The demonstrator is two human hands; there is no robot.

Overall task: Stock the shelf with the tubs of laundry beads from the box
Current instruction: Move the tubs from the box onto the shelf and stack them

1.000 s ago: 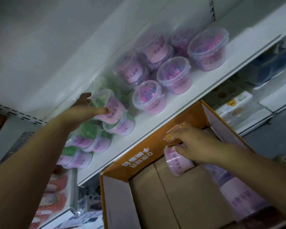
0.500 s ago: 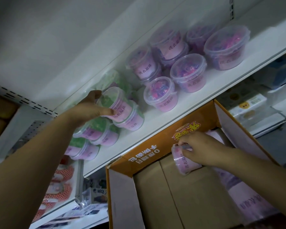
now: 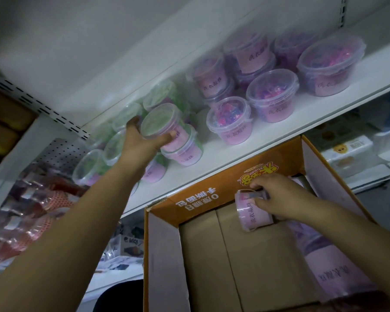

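While the left grip [image 3: 140, 145] is clasping a clear, green-filled plastic tub [image 3: 162, 127] near the front edge of the white shelf [image 3: 268, 143], the right grip [image 3: 277, 197] is grasping a pink-labelled clear tub [image 3: 254, 215] inside the orange cardboard box [image 3: 200, 195].

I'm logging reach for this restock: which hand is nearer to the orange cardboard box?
Right. The right hand is inside the box, gripping a pink tub; the left hand is up at the shelf, holding a green-bead tub.
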